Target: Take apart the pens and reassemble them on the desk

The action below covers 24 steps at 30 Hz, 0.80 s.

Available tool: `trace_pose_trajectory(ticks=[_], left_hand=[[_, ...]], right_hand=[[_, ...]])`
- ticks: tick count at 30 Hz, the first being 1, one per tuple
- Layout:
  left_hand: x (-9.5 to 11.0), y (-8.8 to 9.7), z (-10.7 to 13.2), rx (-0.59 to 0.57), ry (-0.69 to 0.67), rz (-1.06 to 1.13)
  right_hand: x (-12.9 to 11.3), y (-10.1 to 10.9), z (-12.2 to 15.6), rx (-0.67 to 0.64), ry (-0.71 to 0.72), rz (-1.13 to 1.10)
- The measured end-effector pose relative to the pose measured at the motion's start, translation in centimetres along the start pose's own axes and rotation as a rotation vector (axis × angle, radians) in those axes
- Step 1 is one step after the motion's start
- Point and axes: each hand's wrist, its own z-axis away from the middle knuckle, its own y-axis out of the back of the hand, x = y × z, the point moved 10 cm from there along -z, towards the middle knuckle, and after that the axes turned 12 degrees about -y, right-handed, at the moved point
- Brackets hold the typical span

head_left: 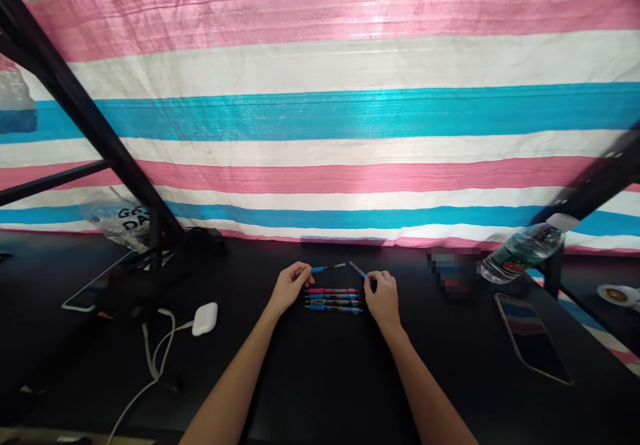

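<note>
My left hand (pixel 290 287) pinches a blue-gripped pen section (pixel 327 267) with a slim grey end between thumb and fingers. My right hand (pixel 384 297) holds a blue pen barrel piece (pixel 358 270) angled up to the left. The two pieces point toward each other with a small gap between them. Just below them, between my hands, several pens (pixel 333 300) with red, blue and dark barrels lie side by side on the black table (pixel 320 378).
A white earbud case (pixel 205 318) with a white cable (pixel 155 358) lies to the left. A phone (pixel 533 338) and a tilted water bottle (pixel 523 253) are on the right. A tablet (pixel 95 285) and dark frame bars (pixel 85 105) stand left, before a striped tarp (pixel 350 118).
</note>
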Motion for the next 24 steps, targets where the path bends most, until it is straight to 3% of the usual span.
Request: trace_pose_trajectory(ticks=[7, 11, 24], left_hand=[[-0.6, 0.6, 0.0, 0.035, 0.017, -0.036], [-0.6, 0.5, 0.1, 0.045, 0.027, -0.016], [-1.2, 0.9, 0.1, 0.128, 0.007, 0.12]], right_hand=[[1.7, -0.1, -0.8, -0.069, -0.209, -0.285], [2.0, -0.6, -1.1, -0.127, -0.253, -0.416], [2.0, -1.5, -1.9, -0.096, -0.307, -0.316]])
